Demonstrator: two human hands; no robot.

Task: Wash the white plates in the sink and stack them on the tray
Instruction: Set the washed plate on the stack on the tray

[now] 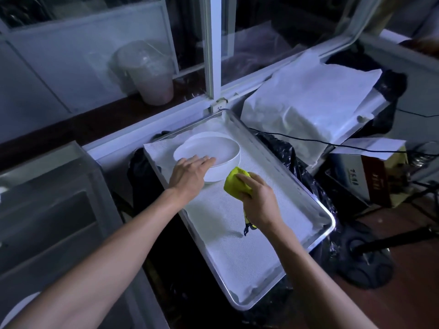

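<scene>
Resting left hand (190, 173) fingers (206, 160) straight on stacked white plates (223, 150), right hand (257, 198) fingers (244, 178) curled gripping yellow sponge (235, 180)

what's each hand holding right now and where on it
The right hand grips a bunched yellow-green cloth around its near side. The left hand holds nothing; its straight fingers rest on the top plate's near rim.

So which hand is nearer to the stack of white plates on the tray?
The left hand: its straight fingers rest on the near rim of the white plates. The right hand holds a yellow-green sponge just beside the stack, on the near right, apparently not touching it.
</scene>
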